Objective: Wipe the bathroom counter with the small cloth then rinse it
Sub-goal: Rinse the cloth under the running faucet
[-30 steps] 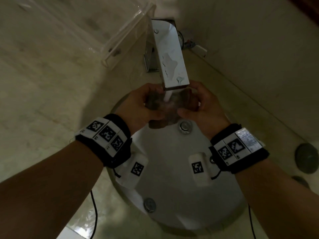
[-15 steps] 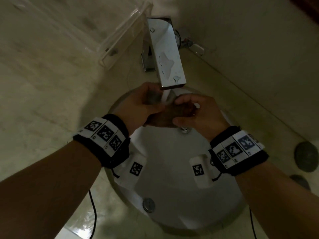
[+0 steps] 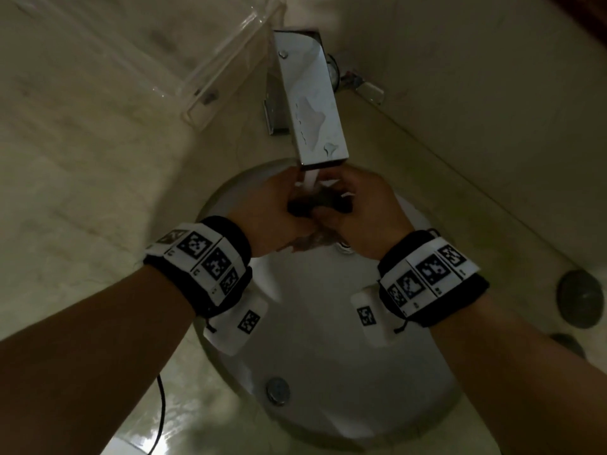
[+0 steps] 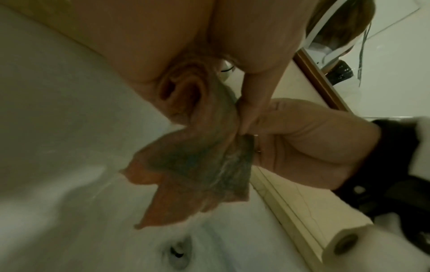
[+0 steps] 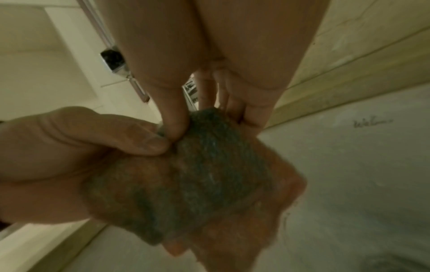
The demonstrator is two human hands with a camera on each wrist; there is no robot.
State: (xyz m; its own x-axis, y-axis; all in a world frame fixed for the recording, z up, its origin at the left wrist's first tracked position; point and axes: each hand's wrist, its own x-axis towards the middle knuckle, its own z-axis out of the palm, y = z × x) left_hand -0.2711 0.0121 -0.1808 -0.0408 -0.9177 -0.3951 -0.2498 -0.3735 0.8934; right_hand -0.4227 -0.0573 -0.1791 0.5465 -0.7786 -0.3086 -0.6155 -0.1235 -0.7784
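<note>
Nearest the camera, both forearms reach forward over the round white basin (image 3: 328, 372), each wrist wrapped in a black band with printed square markers. A small metal disc sits on the basin's near wall, and a dark cable trails down by the near left rim. Further in, the left hand (image 3: 269, 215) and the right hand (image 3: 368, 211) meet over the middle of the bowl with the small cloth (image 3: 315, 205) bunched between them. The left wrist view shows the cloth (image 4: 197, 162) as orange-brown with a dark greenish band, its loose corners hanging down toward the drain (image 4: 178, 253); the left fingers curl round its upper folds while the right thumb and forefinger pinch its edge. In the right wrist view the cloth (image 5: 209, 174) is wrapped over the right fingers (image 5: 246, 103), and the left thumb presses against it from the side. A thin stream of water (image 3: 308, 178) falls onto the cloth from the flat chrome tap (image 3: 312, 106), whose top surface is spotted with wet patches. The pale stone bench (image 3: 82, 208) surrounds the basin. A clear acrylic tray (image 3: 213, 77) stands on the bench to the far left of the tap, and a dark round object (image 3: 579, 298) lies on the bench well to the right.
</note>
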